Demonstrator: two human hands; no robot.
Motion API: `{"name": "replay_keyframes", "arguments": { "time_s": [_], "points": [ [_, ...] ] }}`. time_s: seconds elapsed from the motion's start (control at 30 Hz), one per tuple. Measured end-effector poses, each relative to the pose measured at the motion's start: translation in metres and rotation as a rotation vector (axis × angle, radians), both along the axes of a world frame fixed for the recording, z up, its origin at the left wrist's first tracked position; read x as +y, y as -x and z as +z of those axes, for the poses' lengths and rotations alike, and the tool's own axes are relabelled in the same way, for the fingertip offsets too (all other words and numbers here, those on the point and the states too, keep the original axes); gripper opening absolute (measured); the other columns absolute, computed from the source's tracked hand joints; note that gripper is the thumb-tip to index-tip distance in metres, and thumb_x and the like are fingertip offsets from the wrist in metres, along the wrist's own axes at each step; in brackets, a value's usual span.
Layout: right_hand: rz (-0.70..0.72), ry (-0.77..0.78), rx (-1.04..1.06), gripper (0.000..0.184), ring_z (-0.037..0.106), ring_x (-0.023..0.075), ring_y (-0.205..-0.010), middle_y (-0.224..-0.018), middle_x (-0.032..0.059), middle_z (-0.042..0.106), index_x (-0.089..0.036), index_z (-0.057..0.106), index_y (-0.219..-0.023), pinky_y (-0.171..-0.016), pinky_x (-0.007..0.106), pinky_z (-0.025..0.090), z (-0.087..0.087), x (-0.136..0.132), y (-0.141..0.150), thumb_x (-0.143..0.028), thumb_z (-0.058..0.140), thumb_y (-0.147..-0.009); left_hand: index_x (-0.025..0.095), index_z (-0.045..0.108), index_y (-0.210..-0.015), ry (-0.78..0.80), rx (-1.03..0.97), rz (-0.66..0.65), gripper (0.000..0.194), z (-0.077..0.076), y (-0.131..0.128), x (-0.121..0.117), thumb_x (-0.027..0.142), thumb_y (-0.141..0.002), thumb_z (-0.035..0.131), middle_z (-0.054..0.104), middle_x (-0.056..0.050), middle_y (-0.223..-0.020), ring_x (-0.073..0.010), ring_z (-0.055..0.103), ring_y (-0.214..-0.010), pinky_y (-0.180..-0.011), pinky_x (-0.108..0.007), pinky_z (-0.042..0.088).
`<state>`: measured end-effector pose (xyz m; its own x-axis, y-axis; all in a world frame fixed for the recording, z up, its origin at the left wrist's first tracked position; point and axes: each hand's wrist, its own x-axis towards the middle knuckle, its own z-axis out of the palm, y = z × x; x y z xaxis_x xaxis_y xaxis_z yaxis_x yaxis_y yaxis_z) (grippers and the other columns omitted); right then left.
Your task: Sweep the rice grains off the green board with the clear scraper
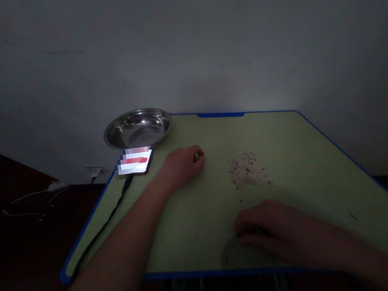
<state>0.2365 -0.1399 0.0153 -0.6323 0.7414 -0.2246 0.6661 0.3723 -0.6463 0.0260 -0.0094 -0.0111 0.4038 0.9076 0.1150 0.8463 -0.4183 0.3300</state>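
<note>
My left hand (182, 165) lies on the pale green table (312, 173), fingers curled into a loose fist, with something small and pale pinched at the fingertips that I cannot make out. It rests right of a lit phone (135, 162). My right hand (265, 229) sits near the table's front edge, fingers curled over the rim of a round clear container (232, 255), dim and hard to see. A small pile of pale grains with dark specks (248, 171) lies between and beyond the two hands.
A steel bowl (137, 127) stands at the table's back left corner, behind the phone. A black cable (107, 221) runs from the phone along the left edge. The table has a blue rim. A grey wall rises behind; white cords lie on the dark floor at left.
</note>
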Motion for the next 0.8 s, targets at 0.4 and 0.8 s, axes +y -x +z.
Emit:
{"name": "replay_keyframes", "arguments": {
  "time_s": [0.4,0.8],
  "points": [
    [-0.264,-0.139,-0.001,0.020,0.056,0.0142,-0.065,-0.075,-0.0003,0.064,-0.022,0.063,-0.088,-0.059,0.026,0.040,0.003,0.028,-0.049,-0.034,0.047,-0.092,0.023,0.067,-0.100,0.028,0.018,0.016,0.028,0.003,-0.001,0.000,0.036,-0.086,0.046,0.069,-0.002,-0.078,-0.0163,0.060,-0.067,-0.060,-0.027,0.038],
    [-0.232,-0.215,-0.053,0.017,0.053,0.0129,-0.061,-0.073,-0.0011,0.063,-0.021,0.063,-0.085,-0.056,0.026,0.038,-0.004,0.042,-0.044,-0.028,0.049,-0.091,0.022,0.066,-0.099,0.042,0.034,0.022,0.028,0.006,-0.001,-0.001,0.035,-0.086,0.046,0.069,-0.002,-0.078,-0.0150,0.059,-0.066,-0.059,-0.026,0.037]
  ]
}}
